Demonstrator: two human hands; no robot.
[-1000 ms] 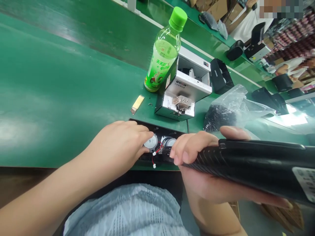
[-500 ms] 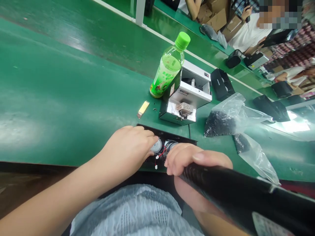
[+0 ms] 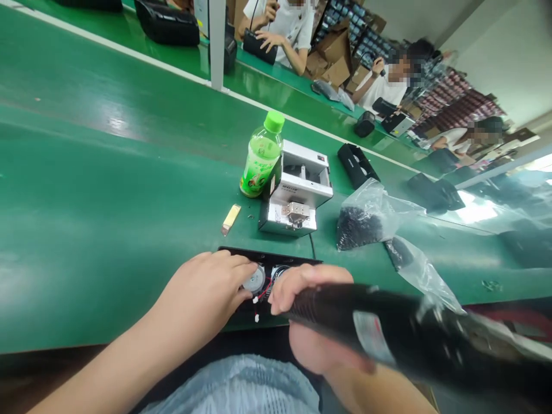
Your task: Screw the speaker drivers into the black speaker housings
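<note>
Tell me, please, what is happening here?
A person at a green workbench rests their left hand on a round speaker driver in an open black panel, where red wires show. Their right hand grips a long black casing over the panel's edge. A metal screw feeder and a green-capped bottle stand nearby.

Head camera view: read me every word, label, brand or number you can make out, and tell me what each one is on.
Plastic drink bottle: printing on its green label, too blurred to read.
Screw feeder: small sticker on its side, too small to read.
Black cylindrical tool: white sticker, too blurred to read.
No text here can be quoted.
</note>
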